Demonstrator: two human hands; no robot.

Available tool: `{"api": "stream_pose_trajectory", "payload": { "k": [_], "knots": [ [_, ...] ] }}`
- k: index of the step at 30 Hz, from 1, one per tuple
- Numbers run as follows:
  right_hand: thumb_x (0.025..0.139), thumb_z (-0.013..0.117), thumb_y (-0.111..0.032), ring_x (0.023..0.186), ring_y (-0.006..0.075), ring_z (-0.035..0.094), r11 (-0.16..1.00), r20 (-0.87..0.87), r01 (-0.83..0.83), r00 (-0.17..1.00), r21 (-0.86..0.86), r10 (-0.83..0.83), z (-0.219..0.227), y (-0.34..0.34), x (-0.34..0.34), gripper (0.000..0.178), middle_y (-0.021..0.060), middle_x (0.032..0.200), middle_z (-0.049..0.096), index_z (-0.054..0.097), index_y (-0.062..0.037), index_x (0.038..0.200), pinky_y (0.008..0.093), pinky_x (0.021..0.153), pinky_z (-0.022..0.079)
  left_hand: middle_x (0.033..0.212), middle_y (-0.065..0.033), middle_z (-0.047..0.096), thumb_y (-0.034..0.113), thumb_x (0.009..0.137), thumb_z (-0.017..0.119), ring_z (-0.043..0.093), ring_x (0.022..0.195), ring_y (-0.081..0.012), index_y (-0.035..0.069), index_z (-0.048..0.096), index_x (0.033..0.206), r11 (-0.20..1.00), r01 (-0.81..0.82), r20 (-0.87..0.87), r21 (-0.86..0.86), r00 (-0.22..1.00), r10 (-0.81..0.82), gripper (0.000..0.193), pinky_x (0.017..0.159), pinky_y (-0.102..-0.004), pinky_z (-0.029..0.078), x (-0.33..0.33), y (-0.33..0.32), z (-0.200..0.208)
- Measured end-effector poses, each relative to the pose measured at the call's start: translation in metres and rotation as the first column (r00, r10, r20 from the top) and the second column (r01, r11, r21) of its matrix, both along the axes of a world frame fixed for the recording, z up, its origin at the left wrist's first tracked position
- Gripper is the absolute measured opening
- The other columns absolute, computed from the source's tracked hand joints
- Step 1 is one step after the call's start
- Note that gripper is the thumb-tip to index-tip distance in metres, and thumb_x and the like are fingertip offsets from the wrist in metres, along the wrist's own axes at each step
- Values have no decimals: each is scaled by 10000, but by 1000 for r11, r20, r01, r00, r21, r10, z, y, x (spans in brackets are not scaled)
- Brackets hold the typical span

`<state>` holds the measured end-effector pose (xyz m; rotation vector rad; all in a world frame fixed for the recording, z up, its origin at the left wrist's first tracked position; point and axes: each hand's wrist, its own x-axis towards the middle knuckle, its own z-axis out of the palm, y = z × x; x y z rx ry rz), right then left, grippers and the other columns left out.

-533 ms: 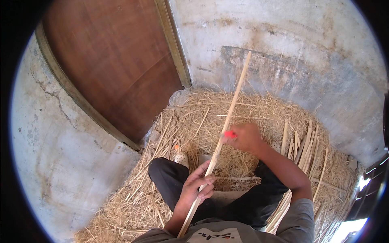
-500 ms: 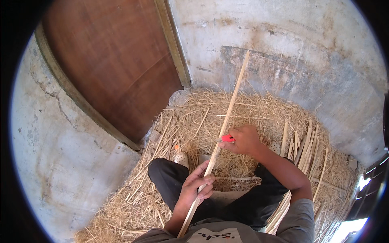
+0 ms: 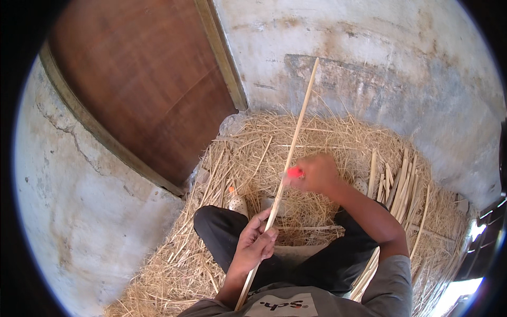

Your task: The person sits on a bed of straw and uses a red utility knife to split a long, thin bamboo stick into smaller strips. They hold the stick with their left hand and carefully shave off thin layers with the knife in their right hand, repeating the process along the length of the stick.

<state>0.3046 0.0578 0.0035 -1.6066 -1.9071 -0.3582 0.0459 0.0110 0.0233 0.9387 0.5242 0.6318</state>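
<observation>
A long, pale bamboo strip (image 3: 297, 134) slants from my lap up toward the far wall. My left hand (image 3: 256, 240) is wrapped round its lower part, just above my lap. Farther up, my right hand (image 3: 318, 173) grips a small red-handled knife (image 3: 295, 173) against the strip's right side. Motion blurs this hand, and I cannot make out the blade clearly.
Shavings and straw-like scraps (image 3: 169, 253) cover the floor round my crossed legs. A bundle of split strips (image 3: 404, 182) lies at the right. White perforated shoes (image 3: 238, 204) show by my knees. Walls (image 3: 380, 95) and a brown door (image 3: 153, 90) stand close ahead.
My right hand and the red-handled knife have moved slightly up along the strip. The strip's far end has shifted a little to the left. My left hand keeps its hold.
</observation>
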Motion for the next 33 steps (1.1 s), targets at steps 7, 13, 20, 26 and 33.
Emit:
{"api": "stream_pose_trajectory", "payload": {
  "k": [7,13,20,26,33],
  "knots": [
    [725,565,-736,389,237,519,997,54,3,998,76,-7,2,10,27,651,48,449,493,571,-104,569,376,394,403,773,7,467,59,965,487,347,522,-24,59,322,1410,994,38,-107,101,994,-27,475,458,-175,317,3,-3,2],
    [740,553,-730,391,247,505,992,100,12,995,124,-24,0,17,31,665,53,451,470,506,-96,545,384,395,397,778,0,464,47,962,479,352,518,-30,50,328,1403,976,27,-124,215,992,0,467,455,-190,327,-2,-9,-2],
    [923,465,-498,539,253,606,777,-242,579,739,-248,-628,16,24,135,474,78,591,617,710,-108,811,381,539,498,790,-8,452,67,974,480,346,539,-40,74,331,1403,979,184,-84,93,981,-176,454,457,-183,319,-22,-47,-8],
    [840,574,-574,452,229,565,982,-171,82,979,-170,-112,-16,10,55,523,83,525,573,659,-77,702,375,445,443,807,-23,491,40,955,494,373,497,-32,85,351,1396,999,48,-87,13,995,-47,466,441,-182,310,-13,-22,-16],
    [822,594,-572,448,261,558,1000,-54,3,999,27,-1,-8,-3,7,505,79,498,534,637,-93,667,373,452,438,824,-33,445,76,975,444,289,432,-34,163,395,1336,889,190,303,-417,951,-62,374,431,-185,285,0,3,-7]
  ]
}}
